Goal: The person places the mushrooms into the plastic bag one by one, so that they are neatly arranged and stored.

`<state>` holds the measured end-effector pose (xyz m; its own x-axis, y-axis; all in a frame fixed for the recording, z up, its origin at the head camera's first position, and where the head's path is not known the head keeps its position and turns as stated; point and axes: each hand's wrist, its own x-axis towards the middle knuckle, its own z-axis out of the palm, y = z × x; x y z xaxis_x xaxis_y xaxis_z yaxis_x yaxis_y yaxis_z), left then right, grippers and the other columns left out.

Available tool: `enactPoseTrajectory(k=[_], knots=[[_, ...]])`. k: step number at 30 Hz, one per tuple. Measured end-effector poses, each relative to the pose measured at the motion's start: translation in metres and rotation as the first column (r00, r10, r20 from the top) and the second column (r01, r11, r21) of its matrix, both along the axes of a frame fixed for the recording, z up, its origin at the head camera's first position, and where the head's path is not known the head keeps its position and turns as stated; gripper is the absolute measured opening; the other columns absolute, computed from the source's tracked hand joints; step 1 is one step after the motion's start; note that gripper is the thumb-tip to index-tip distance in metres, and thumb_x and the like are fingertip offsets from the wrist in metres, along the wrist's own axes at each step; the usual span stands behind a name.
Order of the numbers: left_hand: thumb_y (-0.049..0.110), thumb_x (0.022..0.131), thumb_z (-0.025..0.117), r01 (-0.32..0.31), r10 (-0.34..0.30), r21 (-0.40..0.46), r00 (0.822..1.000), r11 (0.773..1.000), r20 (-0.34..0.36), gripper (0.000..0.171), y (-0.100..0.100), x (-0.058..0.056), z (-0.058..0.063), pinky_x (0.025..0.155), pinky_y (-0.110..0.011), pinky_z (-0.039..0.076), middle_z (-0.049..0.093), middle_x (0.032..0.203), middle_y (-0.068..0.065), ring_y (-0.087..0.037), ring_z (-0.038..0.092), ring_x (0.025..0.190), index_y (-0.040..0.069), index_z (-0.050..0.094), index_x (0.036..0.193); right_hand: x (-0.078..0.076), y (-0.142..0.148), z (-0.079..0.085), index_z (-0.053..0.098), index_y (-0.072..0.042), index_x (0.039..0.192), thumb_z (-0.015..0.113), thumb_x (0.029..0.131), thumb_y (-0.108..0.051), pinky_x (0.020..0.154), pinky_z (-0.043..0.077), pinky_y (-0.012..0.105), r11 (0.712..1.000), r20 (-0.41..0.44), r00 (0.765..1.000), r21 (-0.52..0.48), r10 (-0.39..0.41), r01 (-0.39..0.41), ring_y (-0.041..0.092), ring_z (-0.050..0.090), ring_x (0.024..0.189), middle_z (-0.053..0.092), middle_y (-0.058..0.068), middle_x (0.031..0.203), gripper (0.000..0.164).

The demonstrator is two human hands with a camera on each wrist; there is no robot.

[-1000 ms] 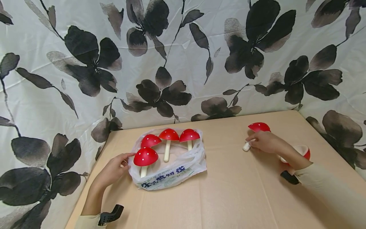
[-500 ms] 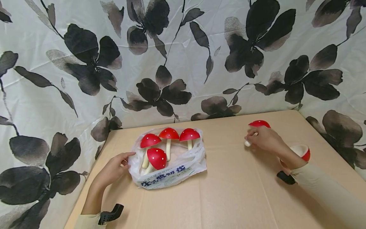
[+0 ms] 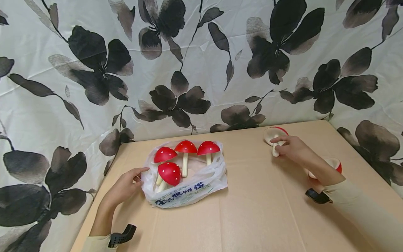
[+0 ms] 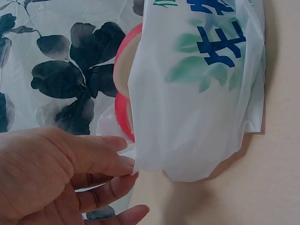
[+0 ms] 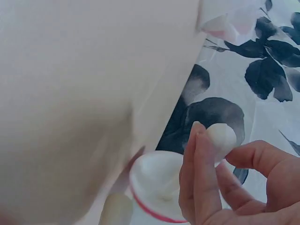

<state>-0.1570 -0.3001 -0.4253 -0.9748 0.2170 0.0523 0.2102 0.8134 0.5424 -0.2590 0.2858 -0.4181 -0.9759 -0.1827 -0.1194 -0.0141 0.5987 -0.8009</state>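
My right hand [image 3: 291, 148] pinches the pale stem of a toy mushroom [image 3: 275, 151] over the table's right side. Its red cap tilts so that the white underside faces me. In the right wrist view the rounded stem end [image 5: 221, 137] pokes out between thumb and fingers. On the left, my left hand [image 3: 126, 185] pinches the edge of a white plastic bag [image 3: 192, 199] with thumb and forefinger, as the left wrist view shows. Several red mushrooms with white dots, one of them in front [image 3: 170, 173], lie in the bag's opening.
Another toy mushroom [image 3: 338, 168] lies behind my right forearm, white underside up and partly hidden. A light tan table [image 3: 248, 210] carries everything. Floral cloth [image 3: 217, 70] hangs along its back and sides. Black straps [image 3: 122, 237] circle my wrists.
My right hand has turned the mushroom it holds, so its cap shows the underside instead of the red top. The front mushroom in the bag has tipped to the right. My left hand stays put.
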Motion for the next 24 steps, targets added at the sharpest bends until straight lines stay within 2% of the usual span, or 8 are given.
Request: enactPoseTrajectory(k=[3,9,11,14,19,24], knots=[[-0.011,0.087,0.062,0.000,0.000,0.002,1.000,1.000,0.003,0.046,0.0000,0.0000,-0.0002,0.072,-0.025,0.050,0.063,0.100,-0.009,-0.019,0.057,0.087,-0.004,0.062,0.133,0.0001,-0.0025,0.0024,0.057,0.009,0.136,0.058,0.096,-0.009,0.074,0.058,0.029,0.993,0.022,0.999,-0.114,0.026,-0.023,0.014,0.063,0.078,0.064,0.011,0.093,0.044],[-0.011,0.087,0.062,-0.006,0.006,0.003,1.000,1.000,0.006,0.046,0.0003,0.0005,-0.0001,0.072,-0.025,0.050,0.063,0.100,-0.008,-0.020,0.056,0.087,-0.003,0.062,0.133,0.0011,-0.0075,0.0054,0.050,0.010,0.141,0.055,0.101,-0.010,0.086,0.058,0.031,0.956,0.088,0.995,-0.291,0.055,-0.028,0.010,0.062,0.092,0.049,0.025,0.129,0.045],[-0.010,0.087,0.062,-0.009,0.009,0.000,1.000,1.000,0.008,0.046,0.0004,0.0005,-0.0002,0.073,-0.025,0.050,0.063,0.101,-0.009,-0.020,0.056,0.088,-0.003,0.062,0.133,0.0011,-0.0081,0.0058,0.049,0.010,0.142,0.055,0.101,-0.011,0.087,0.057,0.030,0.944,0.108,0.992,-0.328,0.064,-0.025,0.009,0.062,0.093,0.046,0.027,0.136,0.046],[-0.010,0.088,0.062,-0.014,0.014,-0.006,1.000,1.000,0.010,0.046,0.0003,0.0005,-0.0003,0.073,-0.025,0.050,0.063,0.103,-0.009,-0.020,0.056,0.088,-0.002,0.062,0.133,0.0004,-0.0078,0.0059,0.047,0.010,0.144,0.054,0.102,-0.011,0.089,0.057,0.029,0.930,0.126,0.989,-0.367,0.077,-0.025,0.006,0.063,0.093,0.048,0.025,0.137,0.047],[-0.010,0.088,0.063,-0.017,0.017,-0.009,1.000,1.000,0.009,0.046,0.0002,0.0006,-0.0006,0.073,-0.025,0.050,0.063,0.104,-0.009,-0.020,0.056,0.088,-0.002,0.062,0.133,0.0016,-0.0067,0.0074,0.047,0.007,0.145,0.061,0.101,-0.016,0.090,0.057,0.031,0.923,0.122,0.988,-0.384,0.095,-0.041,0.007,0.064,0.095,0.052,0.017,0.131,0.052],[-0.010,0.088,0.062,-0.016,0.016,-0.007,1.000,1.000,0.011,0.046,0.0000,0.0006,-0.0012,0.073,-0.025,0.050,0.062,0.102,-0.008,-0.020,0.056,0.088,-0.002,0.062,0.133,0.0028,-0.0061,0.0079,0.042,0.000,0.152,0.066,0.098,-0.015,0.087,0.058,0.030,0.921,0.072,0.991,-0.384,0.109,-0.073,0.008,0.064,0.096,0.051,0.017,0.130,0.060]])
